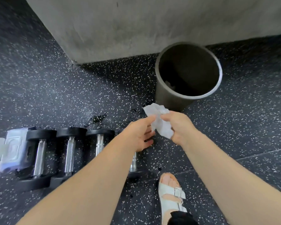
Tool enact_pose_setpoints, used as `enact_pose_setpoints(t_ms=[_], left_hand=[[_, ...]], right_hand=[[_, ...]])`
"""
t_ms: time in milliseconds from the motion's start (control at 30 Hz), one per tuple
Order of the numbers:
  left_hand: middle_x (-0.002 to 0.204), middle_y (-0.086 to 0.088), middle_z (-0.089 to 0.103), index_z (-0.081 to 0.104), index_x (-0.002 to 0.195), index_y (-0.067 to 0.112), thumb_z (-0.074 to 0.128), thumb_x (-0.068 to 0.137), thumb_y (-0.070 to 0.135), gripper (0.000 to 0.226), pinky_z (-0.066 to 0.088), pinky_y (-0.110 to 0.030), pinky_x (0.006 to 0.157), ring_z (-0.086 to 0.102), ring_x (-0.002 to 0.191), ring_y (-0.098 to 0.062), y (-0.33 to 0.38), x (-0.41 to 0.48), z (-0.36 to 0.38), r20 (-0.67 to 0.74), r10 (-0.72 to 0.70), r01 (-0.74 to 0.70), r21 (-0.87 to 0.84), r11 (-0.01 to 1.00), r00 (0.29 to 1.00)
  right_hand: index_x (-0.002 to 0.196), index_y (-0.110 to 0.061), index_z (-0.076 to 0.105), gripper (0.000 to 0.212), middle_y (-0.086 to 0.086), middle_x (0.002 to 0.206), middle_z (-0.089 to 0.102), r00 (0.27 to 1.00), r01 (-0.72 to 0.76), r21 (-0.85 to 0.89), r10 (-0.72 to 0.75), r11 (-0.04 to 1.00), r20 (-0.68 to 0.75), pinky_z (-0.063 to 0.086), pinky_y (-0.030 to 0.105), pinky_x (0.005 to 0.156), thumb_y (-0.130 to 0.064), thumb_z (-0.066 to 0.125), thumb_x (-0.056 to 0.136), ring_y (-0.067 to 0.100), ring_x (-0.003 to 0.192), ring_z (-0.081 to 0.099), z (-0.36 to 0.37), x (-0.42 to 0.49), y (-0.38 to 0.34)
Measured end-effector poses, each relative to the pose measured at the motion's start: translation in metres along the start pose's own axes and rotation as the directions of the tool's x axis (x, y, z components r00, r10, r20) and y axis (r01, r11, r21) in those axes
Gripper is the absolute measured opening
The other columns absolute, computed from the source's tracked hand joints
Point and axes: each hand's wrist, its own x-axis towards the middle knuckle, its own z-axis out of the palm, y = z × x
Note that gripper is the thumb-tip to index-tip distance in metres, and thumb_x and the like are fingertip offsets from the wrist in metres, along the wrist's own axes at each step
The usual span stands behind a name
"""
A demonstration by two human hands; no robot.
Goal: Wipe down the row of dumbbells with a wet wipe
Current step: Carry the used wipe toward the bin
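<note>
A grey round bin [167, 96] stands on the black speckled floor [55, 82], just in front of a concrete wall [136, 21], with something pale and crumpled lying at its bottom. Just short of the bin, on the person's side, the white wet wipe [159, 122] is held up crumpled in the air between both hands. The right hand [180, 125] has its grip closed round the wipe's lower part, fingers curled over it. The left hand [139, 135] touches the wipe's left edge with its thumb tip, and its other fingers lie loosely straight below. I cannot tell whether a finger closes behind the sheet. To the left of the bin and nearer the person, the row of dumbbells [69, 153] lies on the floor side by side, chrome handles between black ends. The one nearest the bin is partly hidden under the left forearm. Farthest from the bin, touching the last dumbbell, lies a pack of wipes [15, 148]. A foot in a pale sandal [170, 192] stands nearer the person than the bin.
</note>
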Motion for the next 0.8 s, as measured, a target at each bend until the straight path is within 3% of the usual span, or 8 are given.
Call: enact_pose_setpoints(t_ms=[100, 233, 300, 400, 500, 567, 700, 800], left_hand=[[0.100, -0.004, 0.072, 0.068, 0.095, 0.016, 0.070, 0.085, 0.020, 0.011, 0.052, -0.039, 0.086, 0.066, 0.095, -0.022, 0.013, -0.026, 0.020, -0.071, 0.119, -0.123, -0.057, 0.991, 0.990], [0.084, -0.006, 0.071, 0.066, 0.080, 0.014, 0.069, 0.081, -0.001, 0.016, 0.057, -0.036, 0.081, 0.068, 0.085, -0.024, 0.032, -0.057, 0.042, -0.161, 0.444, -0.439, 0.069, 0.896, 0.881], [0.074, 0.002, 0.067, 0.068, 0.076, 0.018, 0.068, 0.081, -0.001, 0.020, 0.052, -0.023, 0.064, 0.062, 0.071, -0.014, 0.036, -0.078, 0.052, -0.106, 0.667, -0.590, 0.379, 0.712, 0.737], [0.084, 0.008, 0.072, 0.075, 0.088, 0.021, 0.065, 0.083, 0.006, 0.019, 0.053, -0.025, 0.075, 0.062, 0.075, -0.008, 0.031, -0.101, 0.067, 0.142, 0.812, -0.638, 0.699, 0.323, 0.567], [0.121, 0.004, 0.067, 0.069, 0.118, 0.023, 0.051, 0.084, 0.009, 0.041, 0.043, -0.034, 0.103, 0.058, 0.115, -0.016, 0.026, -0.109, 0.081, 0.369, 0.776, -0.574, 0.818, -0.011, 0.512], [0.141, 0.007, 0.052, 0.058, 0.133, 0.026, 0.050, 0.083, 0.005, 0.055, 0.028, -0.036, 0.113, 0.040, 0.133, -0.015, 0.029, -0.111, 0.088, 0.439, 0.720, -0.520, 0.845, -0.127, 0.537], [0.130, 0.011, 0.061, 0.067, 0.120, 0.032, 0.049, 0.076, 0.013, 0.052, 0.035, -0.044, 0.109, 0.050, 0.125, -0.015, 0.053, -0.106, 0.098, 0.394, 0.808, -0.584, 0.808, -0.076, 0.439], [0.131, 0.009, 0.061, 0.068, 0.119, 0.029, 0.052, 0.081, 0.007, 0.047, 0.033, -0.045, 0.111, 0.051, 0.126, -0.015, 0.080, -0.102, 0.102, 0.231, 0.906, -0.558, 0.829, 0.007, 0.355]], right_hand=[[0.118, -0.003, 0.060, 0.032, 0.014, 0.099, 0.069, 0.993, -0.004, -0.067, 0.012, 0.998, 0.116, 0.054, 0.033, 0.066, -0.006, 0.061, 0.086, 0.025, 0.080, 0.066, -0.015, -0.034, -0.022], [0.097, -0.001, 0.068, 0.031, 0.012, 0.089, 0.072, 0.995, 0.085, -0.218, -0.073, 0.972, 0.064, 0.055, 0.024, 0.052, -0.027, 0.074, 0.081, 0.020, 0.072, 0.067, -0.038, -0.064, -0.045], [0.090, 0.001, 0.069, 0.026, 0.012, 0.082, 0.070, 0.994, 0.103, -0.201, -0.107, 0.974, -0.010, 0.051, 0.019, 0.045, -0.023, 0.074, 0.081, 0.018, 0.063, 0.064, -0.047, -0.073, -0.056], [0.094, 0.000, 0.069, 0.015, 0.010, 0.073, 0.069, 0.996, 0.079, 0.014, -0.078, 0.997, -0.041, 0.054, 0.024, 0.048, -0.011, 0.069, 0.084, 0.018, 0.057, 0.065, -0.056, -0.086, -0.075], [0.102, 0.002, 0.062, 0.021, 0.015, 0.089, 0.067, 0.994, 0.032, 0.323, -0.065, 0.946, 0.092, 0.057, 0.037, 0.071, -0.015, 0.053, 0.095, 0.026, 0.078, 0.066, -0.062, -0.097, -0.091], [0.110, 0.008, 0.060, 0.027, 0.018, 0.095, 0.064, 0.978, 0.107, 0.346, -0.160, 0.932, 0.131, 0.052, 0.037, 0.085, -0.013, 0.050, 0.097, 0.027, 0.089, 0.062, -0.063, -0.097, -0.096], [0.108, 0.000, 0.069, 0.022, 0.012, 0.096, 0.068, 0.903, 0.427, 0.143, -0.429, 0.893, -0.013, 0.052, 0.027, 0.075, -0.002, 0.057, 0.089, 0.025, 0.092, 0.064, -0.057, -0.087, -0.109], [0.116, -0.007, 0.067, 0.033, 0.006, 0.114, 0.067, 0.614, 0.677, -0.423, -0.779, 0.603, -0.129, 0.046, 0.026, 0.095, 0.001, 0.049, 0.089, 0.019, 0.110, 0.059, -0.053, -0.077, -0.123]])
